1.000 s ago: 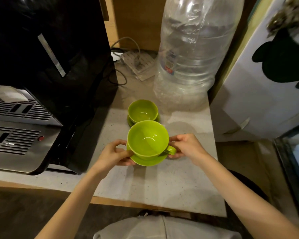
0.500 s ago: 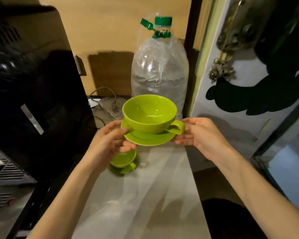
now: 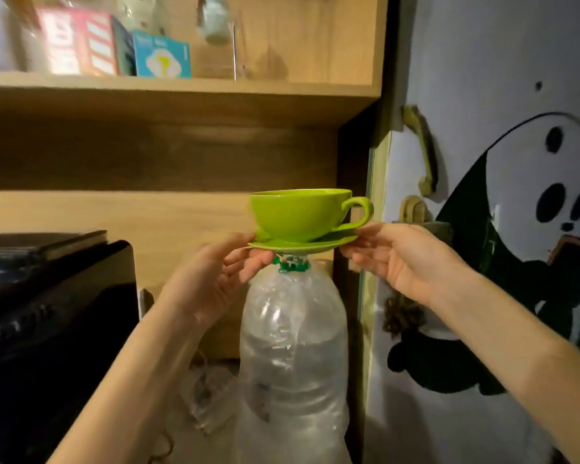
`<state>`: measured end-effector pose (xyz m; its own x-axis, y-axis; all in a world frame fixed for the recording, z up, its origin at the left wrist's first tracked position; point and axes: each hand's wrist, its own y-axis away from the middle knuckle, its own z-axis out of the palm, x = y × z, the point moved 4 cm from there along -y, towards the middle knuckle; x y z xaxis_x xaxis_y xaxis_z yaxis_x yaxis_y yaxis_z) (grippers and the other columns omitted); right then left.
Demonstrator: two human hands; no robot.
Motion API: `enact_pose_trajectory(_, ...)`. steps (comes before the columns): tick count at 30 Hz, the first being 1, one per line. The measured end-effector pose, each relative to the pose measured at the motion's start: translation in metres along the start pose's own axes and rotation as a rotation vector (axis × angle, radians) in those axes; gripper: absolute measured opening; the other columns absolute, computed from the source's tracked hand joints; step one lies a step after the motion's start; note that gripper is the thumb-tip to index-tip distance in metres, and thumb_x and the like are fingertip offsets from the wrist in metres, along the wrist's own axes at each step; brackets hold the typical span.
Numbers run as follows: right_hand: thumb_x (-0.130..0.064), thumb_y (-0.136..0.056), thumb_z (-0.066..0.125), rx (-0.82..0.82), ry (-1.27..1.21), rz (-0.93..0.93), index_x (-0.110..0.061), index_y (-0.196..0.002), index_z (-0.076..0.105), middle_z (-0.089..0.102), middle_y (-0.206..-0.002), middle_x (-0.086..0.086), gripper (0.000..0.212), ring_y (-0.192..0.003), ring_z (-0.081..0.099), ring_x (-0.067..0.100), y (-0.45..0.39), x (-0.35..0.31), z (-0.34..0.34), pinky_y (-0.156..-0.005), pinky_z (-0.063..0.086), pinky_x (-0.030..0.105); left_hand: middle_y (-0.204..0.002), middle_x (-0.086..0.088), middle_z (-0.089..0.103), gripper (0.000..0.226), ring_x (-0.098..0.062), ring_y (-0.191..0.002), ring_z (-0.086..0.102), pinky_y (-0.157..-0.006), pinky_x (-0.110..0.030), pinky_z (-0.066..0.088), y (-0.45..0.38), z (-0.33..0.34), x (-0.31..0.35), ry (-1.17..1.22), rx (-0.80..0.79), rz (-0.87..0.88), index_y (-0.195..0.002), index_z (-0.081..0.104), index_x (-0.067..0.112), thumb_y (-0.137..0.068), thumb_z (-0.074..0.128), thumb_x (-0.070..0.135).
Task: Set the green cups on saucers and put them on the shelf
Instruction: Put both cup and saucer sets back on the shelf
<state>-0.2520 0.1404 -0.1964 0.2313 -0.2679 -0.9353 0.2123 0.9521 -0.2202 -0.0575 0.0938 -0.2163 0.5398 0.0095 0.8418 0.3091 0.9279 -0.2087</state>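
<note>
Head view: L hand [image 3: 211, 283] & R hand [image 3: 402, 259] each pinch opposite rims of saucer [image 3: 302, 244], grip closed on it, cup [image 3: 298, 216] upright on top, handle to right. Shelf [image 3: 181, 92] lies above & beyond, free spot right of boxes [image 3: 114, 45].

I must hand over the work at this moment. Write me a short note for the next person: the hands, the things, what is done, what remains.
Left hand: grips the left rim of the round green saucer.
Right hand: grips its right rim.
Glossy green cup: upright on the saucer, handle to the right, held in the air above the clear plastic bottle.
Done: this cup is on its saucer.
Left: place the set on the wooden shelf. No second cup is in view.
</note>
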Motion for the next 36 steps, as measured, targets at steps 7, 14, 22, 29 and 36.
enact_pose_trajectory(7,0.0,-0.089,0.047,-0.005,-0.043,-0.131,-0.002,-0.074,0.059,0.067,-0.044,0.007,0.019,-0.039,0.065,0.014,-0.046,-0.083,0.015,-0.034,0.048,0.016,-0.046,-0.012,0.067,0.014,-0.012,-0.04,0.065,-0.037,-0.014,0.049,-0.045,0.051,0.074,-0.022,-0.032,0.14,-0.075,0.059,-0.003,-0.086,0.051,0.001)
enact_pose_trajectory(14,-0.002,-0.088,0.051,-0.02,-0.029,-0.212,-0.001,-0.074,0.06,0.067,-0.043,0.009,0.017,-0.037,0.063,0.011,-0.084,-0.147,0.024,-0.034,0.049,0.015,-0.044,-0.017,0.065,0.023,-0.016,-0.037,0.064,-0.036,-0.018,0.05,-0.091,0.096,0.136,-0.04,-0.081,0.167,-0.07,0.056,-0.008,-0.089,0.048,0.003)
enact_pose_trajectory(22,0.0,-0.088,0.052,0.023,-0.041,-0.29,0.003,-0.084,0.06,0.066,-0.043,0.012,0.009,-0.036,0.064,0.013,-0.139,-0.189,0.022,-0.033,0.047,0.016,-0.045,-0.021,0.064,0.018,-0.019,-0.036,0.064,-0.034,-0.02,0.05,-0.148,0.128,0.171,-0.156,-0.139,0.171,-0.077,0.054,-0.012,-0.089,0.047,-0.001)
enact_pose_trajectory(29,0.005,-0.086,0.05,0.084,-0.044,-0.289,0.007,-0.099,0.057,0.068,-0.074,0.023,0.014,-0.038,0.065,0.017,-0.18,-0.187,0.028,-0.033,0.049,0.018,-0.047,-0.023,0.063,0.012,-0.02,-0.033,0.062,-0.031,-0.02,0.048,-0.192,0.118,0.176,-0.202,-0.082,0.182,-0.084,0.051,-0.012,-0.09,0.045,-0.002)
enact_pose_trajectory(36,0.002,-0.086,0.054,0.138,-0.031,-0.267,0.007,-0.096,0.057,0.068,-0.076,0.022,0.012,-0.04,0.067,0.017,-0.197,-0.173,0.026,-0.037,0.052,0.019,-0.075,-0.024,0.059,0.01,-0.021,-0.033,0.062,-0.027,-0.02,0.044,-0.213,0.108,0.166,-0.203,-0.026,0.187,-0.093,0.051,-0.011,-0.089,0.046,-0.004)
